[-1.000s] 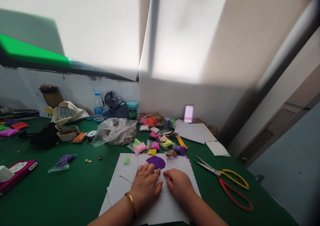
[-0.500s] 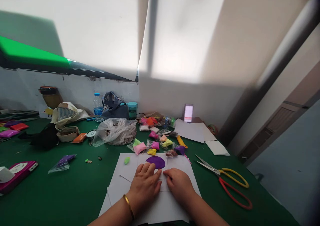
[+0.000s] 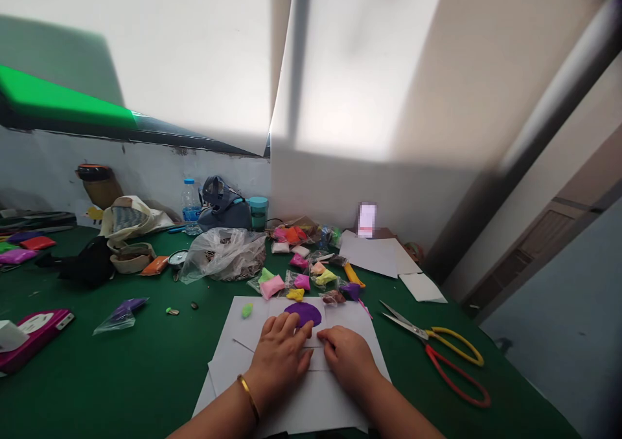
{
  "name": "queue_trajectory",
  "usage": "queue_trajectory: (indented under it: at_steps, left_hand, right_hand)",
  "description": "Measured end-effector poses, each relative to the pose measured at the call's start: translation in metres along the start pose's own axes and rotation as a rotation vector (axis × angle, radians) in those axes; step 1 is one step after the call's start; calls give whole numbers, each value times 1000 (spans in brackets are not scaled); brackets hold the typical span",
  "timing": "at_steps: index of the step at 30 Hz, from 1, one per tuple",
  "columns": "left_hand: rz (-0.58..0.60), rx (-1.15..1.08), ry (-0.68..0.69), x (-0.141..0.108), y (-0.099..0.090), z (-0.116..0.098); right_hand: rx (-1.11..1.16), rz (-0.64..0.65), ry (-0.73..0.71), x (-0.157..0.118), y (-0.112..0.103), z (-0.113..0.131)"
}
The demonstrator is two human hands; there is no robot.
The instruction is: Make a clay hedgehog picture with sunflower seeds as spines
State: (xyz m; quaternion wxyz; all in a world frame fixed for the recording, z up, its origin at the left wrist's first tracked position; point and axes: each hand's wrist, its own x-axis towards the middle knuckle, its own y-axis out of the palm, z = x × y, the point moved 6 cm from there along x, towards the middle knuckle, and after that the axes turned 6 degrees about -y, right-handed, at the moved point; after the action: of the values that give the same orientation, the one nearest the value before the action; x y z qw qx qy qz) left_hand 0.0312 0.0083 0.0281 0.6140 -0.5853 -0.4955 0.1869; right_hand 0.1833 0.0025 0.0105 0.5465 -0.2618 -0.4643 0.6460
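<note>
On paper point(image 3: 315, 408), purple oval point(image 3: 307, 312) lies lengthwise approx. L-R.

A flat, deep-purple oval point(image 3: 306, 311) lies on white paper point(image 3: 318, 403), wider from side to side than from front to back. The left fingers point(image 3: 279, 326) overlap its near left edge; the curled right fingers point(image 3: 333, 337) rest just beyond its near right side. The paper, crossed by faint lines, spreads flat under both and past the fingertips.
</note>
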Motion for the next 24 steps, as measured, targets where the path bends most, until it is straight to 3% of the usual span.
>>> queue_trajectory:
  at_steps: [5, 16, 24]
  left_hand:
    - [-117, 15, -119, 0, -17, 18]
    - [41, 7, -45, -7, -9, 17]
    - [14, -17, -13, -4, -18, 15]
  right_hand:
    - [4, -1, 3, 1, 0, -1]
    - [30, -24, -8, 0, 1, -2]
    - [34, -17, -6, 0, 0, -1]
